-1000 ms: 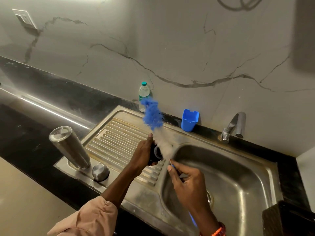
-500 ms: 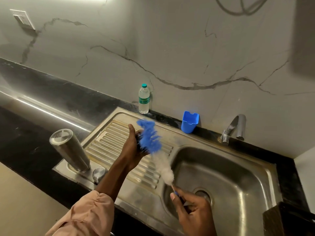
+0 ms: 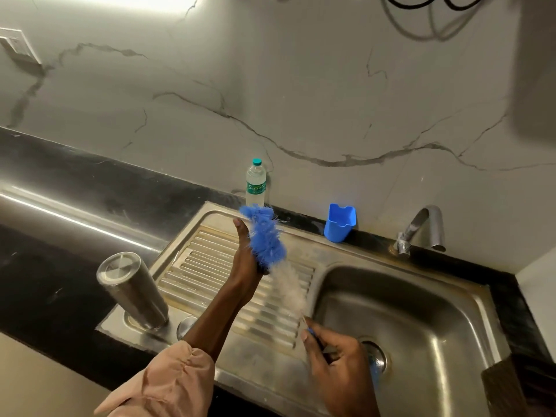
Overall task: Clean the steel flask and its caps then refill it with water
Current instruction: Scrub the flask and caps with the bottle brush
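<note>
A small dark cap, mostly hidden, is held in the left hand (image 3: 245,260) above the ribbed drainboard, and the blue end of a bottle brush (image 3: 266,236) is worked against it; the brush handle is gripped in the curled fingers of the right hand (image 3: 334,361) over the sink (image 3: 451,326). The steel flask (image 3: 132,290) is stood upside down at the near left corner, a round steel cap (image 3: 186,325) just beside it. Cap scrubbing appears to be in hand; rinsing under the tap (image 3: 421,228) is probably called for next.

A pale marble-look wall (image 3: 301,85) with dark veins rises behind a glossy black stone counter (image 3: 60,182). A white switch plate (image 3: 15,45) sits high left; black cables (image 3: 430,13) loop overhead under bright light.
</note>
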